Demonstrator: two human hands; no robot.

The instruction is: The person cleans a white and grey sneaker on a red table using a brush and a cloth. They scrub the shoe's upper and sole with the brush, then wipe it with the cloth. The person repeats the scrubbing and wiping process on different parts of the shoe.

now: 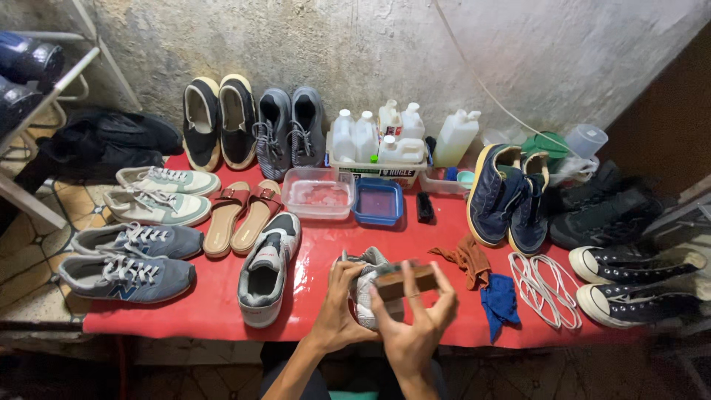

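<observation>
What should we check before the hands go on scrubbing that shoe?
1. Left hand grips the grey shoe: ok.
2. Right hand holds the wooden brush: ok.
3. Brush touching the shoe: ok, it rests on it.
4. Water in the clear tub: cannot tell.
5. Brown rag and blue rag lie nearby: ok.
6. Red table cover dry: not ok, it glistens.

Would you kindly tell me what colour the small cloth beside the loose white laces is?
The small cloth is blue, seen best in the head view.
</observation>
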